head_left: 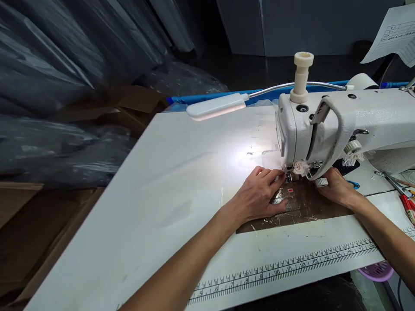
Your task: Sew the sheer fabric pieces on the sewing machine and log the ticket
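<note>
A white sewing machine [372,116] stands at the right of the table, with its presser foot [289,176] low over a brown, shiny-surfaced plate [311,207]. My left hand [261,194] lies on that plate just left of the presser foot, fingers reaching toward the needle and thumb spread apart. My right hand [337,186] is at the right of the needle area, its fingers partly hidden behind the machine head and a white knob [321,182]. A small red mark [290,190] shows on the plate between the hands. Any fabric under the foot is too small to make out.
A lit lamp [217,107] on a bendy neck hangs over the white table [168,190]. A ruler strip [279,274] runs along the front edge. Scissors [397,183] and a red-handled tool [407,207] lie far right. Cardboard boxes [42,242] stand left.
</note>
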Demonstrator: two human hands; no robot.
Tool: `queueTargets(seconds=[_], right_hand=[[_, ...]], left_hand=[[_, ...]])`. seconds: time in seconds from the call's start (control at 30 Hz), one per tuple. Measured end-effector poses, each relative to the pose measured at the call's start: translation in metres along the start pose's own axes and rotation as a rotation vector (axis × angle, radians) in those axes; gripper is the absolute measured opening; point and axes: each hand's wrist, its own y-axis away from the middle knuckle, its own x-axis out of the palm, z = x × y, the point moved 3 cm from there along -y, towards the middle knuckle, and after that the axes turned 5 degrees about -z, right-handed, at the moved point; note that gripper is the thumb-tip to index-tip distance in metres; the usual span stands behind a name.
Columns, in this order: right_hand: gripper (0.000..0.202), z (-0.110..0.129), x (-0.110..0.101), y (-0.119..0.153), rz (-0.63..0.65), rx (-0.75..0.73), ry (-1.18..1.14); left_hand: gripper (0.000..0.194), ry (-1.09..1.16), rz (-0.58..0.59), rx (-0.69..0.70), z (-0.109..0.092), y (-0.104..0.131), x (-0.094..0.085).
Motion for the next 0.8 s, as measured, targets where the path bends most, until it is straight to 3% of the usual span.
queueTargets(seconds=[0.37, 0.57, 0.73, 0.8], right_hand=[[0.03, -0.001, -0.004, 0.009, 0.07, 0.227, -0.308], [0.042, -0.002, -0.005, -0.001, -0.098, 0.348, -0.632], [0.038, 0.0, -0.015, -0.005, -0.21, 0.528, -0.747], [0.034, 0.001, -0.019, -0.009, -0.232, 0.535, -0.722]], left_hand=[[0.04, 0.043, 0.096, -0.154, 0.001, -0.002, 0.001], [0.048, 0.103, 0.262, -0.229, 0.0, -0.004, 0.003], [0.061, -0.129, 0.384, -0.243, -0.006, -0.007, -0.001], [0.051, -0.221, 0.464, -0.191, -0.005, -0.013, -0.003]])
